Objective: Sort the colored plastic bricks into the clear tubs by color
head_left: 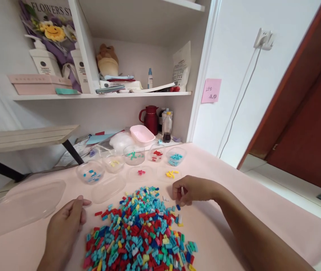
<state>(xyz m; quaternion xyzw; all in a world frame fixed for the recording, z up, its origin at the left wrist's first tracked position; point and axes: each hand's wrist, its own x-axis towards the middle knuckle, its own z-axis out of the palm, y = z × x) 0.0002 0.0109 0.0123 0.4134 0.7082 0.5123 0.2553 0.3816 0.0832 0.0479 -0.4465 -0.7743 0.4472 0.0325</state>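
Observation:
A large heap of small plastic building bricks point(137, 229), mostly turquoise, red and blue, lies on the pink-covered table. My left hand point(66, 226) rests at the heap's left, loosely bent, the index finger stretched out and nothing visible in it. To the right of the heap's top, my right hand point(192, 189) points down with curled fingers; whatever its fingertips hold is hidden. A few tiny whitish pieces point(165, 198) lie just left of those fingers. One dark blue brick point(178, 207) sits below them, apart from the hand.
Behind the heap stand clear containers with sorted bricks: blue point(90, 173), green point(134, 155), red point(156, 154) and turquoise point(175, 156). Yellow bricks point(172, 174) and pink bricks point(141, 172) lie on clear lids. A large clear lid point(22, 205) is at left, a pink basin point(142, 134) further back.

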